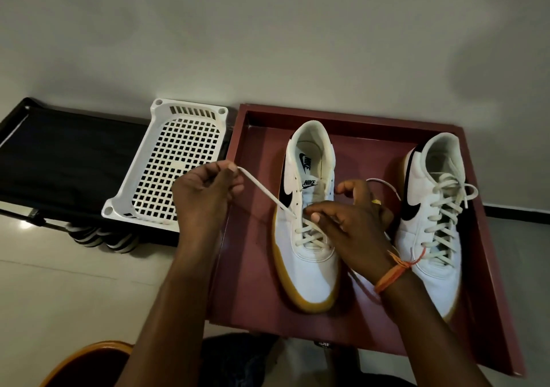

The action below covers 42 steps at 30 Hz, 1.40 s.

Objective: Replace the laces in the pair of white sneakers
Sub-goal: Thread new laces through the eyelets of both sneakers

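Lace (pixel 262 192) pinched taut by left hand (pixel 205 199); right hand (pixel 354 223) (fingers loose) steadies sneaker (pixel 306 255).

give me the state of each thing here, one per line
left sneaker: laced only through lower eyelets
right sneaker: fully laced, untied
lace: pulled taut out of an eyelet
left hand: pinches the lace end
right hand: rests on the left sneaker
white basket: holds nothing
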{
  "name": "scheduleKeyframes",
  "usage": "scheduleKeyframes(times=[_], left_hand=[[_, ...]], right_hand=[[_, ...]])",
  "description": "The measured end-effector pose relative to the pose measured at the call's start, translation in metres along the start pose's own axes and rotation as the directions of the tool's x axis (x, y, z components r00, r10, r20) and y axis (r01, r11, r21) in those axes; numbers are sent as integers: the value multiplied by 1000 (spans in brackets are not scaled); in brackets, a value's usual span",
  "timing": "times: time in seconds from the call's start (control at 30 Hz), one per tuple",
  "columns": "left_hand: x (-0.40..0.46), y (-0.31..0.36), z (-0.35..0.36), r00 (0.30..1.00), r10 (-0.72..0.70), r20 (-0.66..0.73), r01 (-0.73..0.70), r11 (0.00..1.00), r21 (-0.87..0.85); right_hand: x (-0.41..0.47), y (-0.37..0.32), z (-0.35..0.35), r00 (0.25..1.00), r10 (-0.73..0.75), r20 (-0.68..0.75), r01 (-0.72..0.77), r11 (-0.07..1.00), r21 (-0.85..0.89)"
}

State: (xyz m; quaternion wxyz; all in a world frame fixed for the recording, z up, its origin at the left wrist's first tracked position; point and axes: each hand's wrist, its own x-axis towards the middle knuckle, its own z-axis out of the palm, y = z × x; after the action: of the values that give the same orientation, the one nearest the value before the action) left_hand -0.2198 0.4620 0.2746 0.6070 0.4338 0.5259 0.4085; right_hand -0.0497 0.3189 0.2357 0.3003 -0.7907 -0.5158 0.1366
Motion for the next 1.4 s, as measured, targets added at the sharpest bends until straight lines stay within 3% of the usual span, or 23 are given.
scheduleKeyframes(times=[0.07,0.17,0.23,0.53,0.6,0.7,0.73,0.8,0.87,0.93,1.07,1.2,1.27,1.33,1.4], left_hand=[[-2,-10,4,995,-90,47,79,977,197],[-13,-20,14,931,-341,131,233,830,506],[-23,-24,21,901,-387,196,209,784,584],[-23,-32,30,933,-44,358,-154,848,506],[-18,-29,27,962,41,271,-155,896,416],[-1,-22,14,995,98,-27,-88,965,246],[1,-22,11,996,69,-47,-55,967,249],[-3,-23,11,993,-99,58,73,936,346],[-12,-23,15,927,-329,179,205,847,491],[-20,-24,21,864,-431,261,222,791,571],[-24,-31,35,903,-264,340,43,842,538],[-23,-32,37,926,22,378,-252,781,571],[-20,-27,36,927,209,311,-352,773,528],[-15,-19,34,922,360,145,-387,822,418],[-9,-15,30,937,341,76,-345,869,355]], right_hand=[[4,8,-1,999,-22,-25,24,996,90],[5,16,0,996,-76,-49,80,994,79],[4,14,1,995,-89,-56,94,991,94],[5,9,2,985,-52,-163,81,981,176],[6,7,-2,986,-23,-165,61,972,228],[5,8,-6,991,15,-137,25,956,291],[5,8,-7,992,33,-125,7,951,309],[5,9,-7,993,51,-108,-13,944,330],[5,8,-8,993,44,-111,-6,948,318],[5,7,-9,992,33,-119,6,950,312],[6,3,-7,987,20,-157,26,958,286],[8,2,-8,986,28,-162,19,961,277],[7,3,-9,987,27,-157,17,961,277],[7,2,-9,986,33,-164,14,961,277],[7,1,-9,984,35,-177,13,965,263]])
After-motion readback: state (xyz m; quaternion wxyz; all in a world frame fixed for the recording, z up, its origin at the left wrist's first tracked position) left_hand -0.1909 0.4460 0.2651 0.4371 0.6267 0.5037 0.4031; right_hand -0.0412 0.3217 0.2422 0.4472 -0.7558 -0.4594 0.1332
